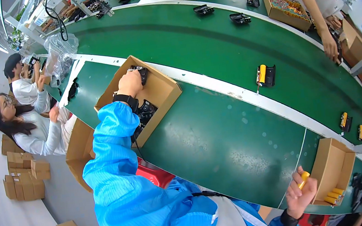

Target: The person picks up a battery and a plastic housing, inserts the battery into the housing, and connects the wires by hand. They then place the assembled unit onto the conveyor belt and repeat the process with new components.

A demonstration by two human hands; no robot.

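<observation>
My left hand (130,84) reaches into a cardboard box (166,87) on the green bench. Its fingers are closed on a black plastic housing (142,73) near the far end of the box. More black housings (145,113) lie in the near part, some hidden under my blue sleeve. At the lower right, my right hand (300,194) is raised with a yellow cylindrical battery (304,179) between its fingers. Beside it, a smaller cardboard box (339,162) holds several yellow batteries (334,196).
Beyond a white rail runs a green conveyor (178,30). On it are a housing with a yellow battery (265,75) and other black housings (240,18). A red stool (153,174) stands below the bench edge. Co-workers sit at left; another person's arm (321,24) reaches in at right.
</observation>
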